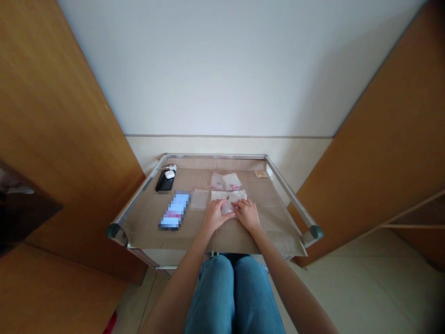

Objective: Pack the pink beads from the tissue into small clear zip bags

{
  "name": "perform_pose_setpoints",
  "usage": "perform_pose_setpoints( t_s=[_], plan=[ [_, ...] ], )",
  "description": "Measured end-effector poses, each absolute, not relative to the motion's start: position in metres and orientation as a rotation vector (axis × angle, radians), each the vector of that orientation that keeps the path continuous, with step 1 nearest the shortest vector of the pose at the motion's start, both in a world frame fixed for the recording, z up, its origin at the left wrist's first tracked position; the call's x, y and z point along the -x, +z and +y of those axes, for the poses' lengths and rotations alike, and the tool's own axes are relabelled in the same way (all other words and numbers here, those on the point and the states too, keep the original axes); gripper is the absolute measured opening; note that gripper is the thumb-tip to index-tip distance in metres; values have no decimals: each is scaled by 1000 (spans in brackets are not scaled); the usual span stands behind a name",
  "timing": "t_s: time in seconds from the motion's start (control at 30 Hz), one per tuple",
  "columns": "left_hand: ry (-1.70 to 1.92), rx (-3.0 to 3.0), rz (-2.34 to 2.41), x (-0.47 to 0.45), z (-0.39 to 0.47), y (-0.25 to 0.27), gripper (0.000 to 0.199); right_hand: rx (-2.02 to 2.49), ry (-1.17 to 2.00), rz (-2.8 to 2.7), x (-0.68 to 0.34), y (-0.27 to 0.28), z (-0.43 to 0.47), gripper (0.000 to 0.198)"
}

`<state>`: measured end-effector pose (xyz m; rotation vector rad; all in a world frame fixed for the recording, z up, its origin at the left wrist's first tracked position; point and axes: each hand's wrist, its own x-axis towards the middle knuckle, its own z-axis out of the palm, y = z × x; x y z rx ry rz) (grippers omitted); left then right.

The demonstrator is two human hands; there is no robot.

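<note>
Between my hands is a small clear plastic bag (226, 208), low over the cardboard-lined cart top. My left hand (214, 214) is closed on the bag's left side with thumb and fingers. At its right edge my right hand (247, 213) pinches with thumb and fingertips. Just beyond them lies a white sheet (219, 195) with a tiny dark piece on it. Farther back lie two small clear bags, one on the left (217, 180) and one on the right (232, 181), with pinkish bits along their lower edges. A flat clear bag (199, 199) lies left of the sheet.
A phone (174, 211) with a lit, blurred screen lies on the left. Behind it a black device (165, 182) carries a white case (169, 174). A brown paper piece (260, 174) lies at the back right. Metal rails (292, 199) border the cart top; a wall stands behind.
</note>
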<state>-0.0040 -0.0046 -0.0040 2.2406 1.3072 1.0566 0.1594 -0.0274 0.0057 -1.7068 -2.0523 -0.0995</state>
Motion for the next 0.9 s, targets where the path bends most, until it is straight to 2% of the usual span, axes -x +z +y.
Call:
perform_pose_setpoints(
  t_s=[0.5,0.9],
  plan=[
    [1040,-2226,1272,1,-3,-9,47,1463,118,-2081,-163,9,-28,20],
    [1059,-2178,1237,3,-3,-10,53,1702,-76,-1998,-162,4,-27,16]
  ],
)
